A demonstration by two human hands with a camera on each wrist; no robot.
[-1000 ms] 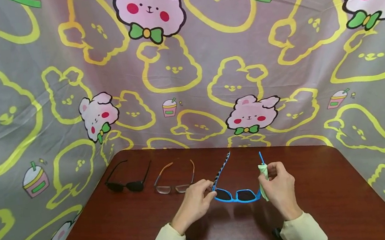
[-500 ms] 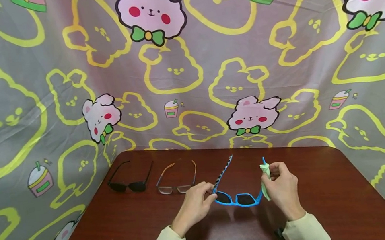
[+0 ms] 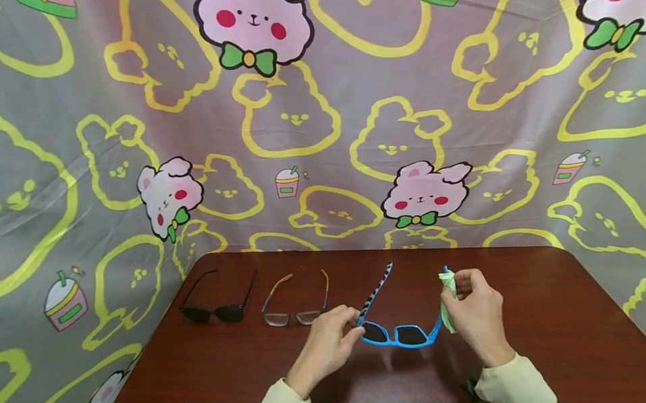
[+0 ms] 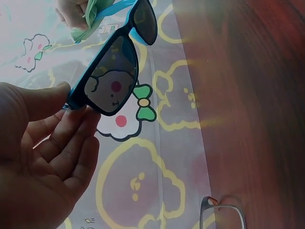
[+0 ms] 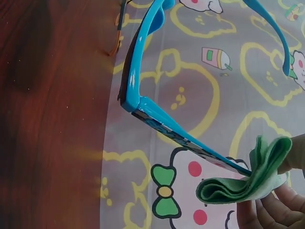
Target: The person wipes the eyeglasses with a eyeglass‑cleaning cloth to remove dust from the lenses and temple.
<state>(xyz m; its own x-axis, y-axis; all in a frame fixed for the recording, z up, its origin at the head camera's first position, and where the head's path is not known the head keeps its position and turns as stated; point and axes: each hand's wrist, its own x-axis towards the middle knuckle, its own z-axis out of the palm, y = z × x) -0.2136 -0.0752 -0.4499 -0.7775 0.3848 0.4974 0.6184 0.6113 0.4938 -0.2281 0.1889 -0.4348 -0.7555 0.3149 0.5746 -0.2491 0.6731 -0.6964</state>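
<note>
Blue-framed sunglasses [image 3: 411, 335] with dark lenses and patterned temples are held up over the table, both temples unfolded and pointing away. My left hand [image 3: 330, 342] pinches the frame's left hinge corner between thumb and fingers, as the left wrist view shows close up. My right hand [image 3: 477, 312] grips a folded light green cloth [image 3: 449, 300] wrapped around the right temple. In the right wrist view the cloth [image 5: 248, 183] folds over the temple [image 5: 190, 140] near its end, with the thumb and fingers pressing it from both sides. Only a short blue tip sticks out beyond the cloth.
On the brown table [image 3: 213, 393] at the left lie black sunglasses [image 3: 215, 313]. Clear-lensed eyeglasses [image 3: 294, 317] with orange-brown temple tips lie between them and my left hand. A cartoon-print curtain [image 3: 311, 108] hangs around the table's back and sides.
The cloth has slid along the right temple toward its tip, leaving less blue sticking out. The sunglasses have tilted slightly, while my left hand keeps its pinch on the corner.
</note>
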